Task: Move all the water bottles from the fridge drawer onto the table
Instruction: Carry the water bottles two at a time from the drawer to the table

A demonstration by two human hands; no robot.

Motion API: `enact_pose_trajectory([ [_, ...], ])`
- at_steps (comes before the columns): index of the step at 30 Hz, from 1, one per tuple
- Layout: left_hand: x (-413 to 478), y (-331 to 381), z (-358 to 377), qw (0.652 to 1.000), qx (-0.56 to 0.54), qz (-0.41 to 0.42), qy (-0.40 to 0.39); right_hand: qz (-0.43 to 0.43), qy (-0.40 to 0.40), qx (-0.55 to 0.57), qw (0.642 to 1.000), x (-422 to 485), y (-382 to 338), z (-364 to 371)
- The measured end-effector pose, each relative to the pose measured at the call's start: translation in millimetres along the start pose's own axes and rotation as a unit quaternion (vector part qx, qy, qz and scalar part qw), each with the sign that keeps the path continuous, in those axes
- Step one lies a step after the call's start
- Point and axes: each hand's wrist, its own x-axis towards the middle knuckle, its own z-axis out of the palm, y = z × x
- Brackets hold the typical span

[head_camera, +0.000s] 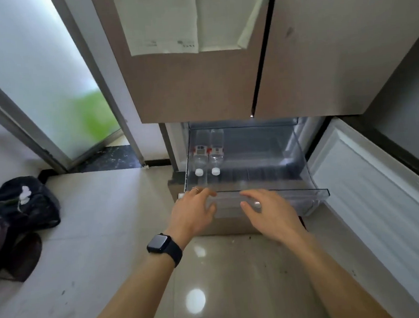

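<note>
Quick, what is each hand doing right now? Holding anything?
Left hand: open, fingers spread at the clear drawer's front edge, holding nothing.
Right hand: open, over the same edge, holding nothing.

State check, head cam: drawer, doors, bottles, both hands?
fridge drawer: pulled out
lower right fridge door: swung open
upper fridge doors: shut
left bottle: lying in drawer, capped
right bottle: lying beside it, capped
left hand: open, at drawer front
right hand: open, at drawer front, holding nothing

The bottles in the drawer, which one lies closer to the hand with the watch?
The left bottle, hard against the drawer's left wall; its white cap points toward the left hand. The other bottle lies just right of it.
</note>
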Motion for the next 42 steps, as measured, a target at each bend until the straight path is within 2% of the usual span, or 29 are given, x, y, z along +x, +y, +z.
enact_pose_trajectory([
  [4, 45, -5, 11, 0.999, 0.003, -0.039, -0.019, -0.025, -0.031, -0.005, 0.999, 64, 14, 7],
  [8, 102, -12, 18, 0.996, -0.018, -0.077, -0.050, 0.003, -0.070, -0.012, 0.997, 132, 21, 24],
  [11, 152, -26, 29, 0.983, -0.102, -0.128, -0.087, 0.046, -0.094, 0.015, 0.994, 180, 28, 42],
  [15, 204, -41, 50, 0.935, -0.243, -0.235, -0.104, 0.129, -0.113, 0.115, 0.978, 232, 31, 65],
  [18, 226, -47, 64, 0.898, -0.304, -0.300, -0.108, 0.192, -0.106, 0.229, 0.949, 264, 32, 83],
  [21, 239, -50, 75, 0.862, -0.365, -0.341, -0.085, 0.268, -0.095, 0.346, 0.894, 288, 32, 101],
  [24, 248, -49, 86, 0.833, -0.408, -0.371, -0.039, 0.319, -0.137, 0.420, 0.838, 301, 32, 111],
  [26, 250, -49, 91, 0.829, -0.415, -0.373, -0.017, 0.340, -0.158, 0.450, 0.811, 303, 35, 115],
  [29, 249, -49, 94, 0.810, -0.449, -0.378, -0.018, 0.356, -0.160, 0.461, 0.797, 298, 45, 117],
  [34, 249, -44, 96, 0.729, -0.557, -0.395, -0.041, 0.401, -0.148, 0.488, 0.761, 285, 63, 105],
  [36, 246, -39, 95, 0.744, -0.543, -0.383, -0.076, 0.383, -0.159, 0.478, 0.774, 278, 65, 95],
  [42, 230, -24, 73, 0.845, -0.418, -0.322, -0.089, 0.352, -0.122, 0.334, 0.866, 247, 64, 37],
])
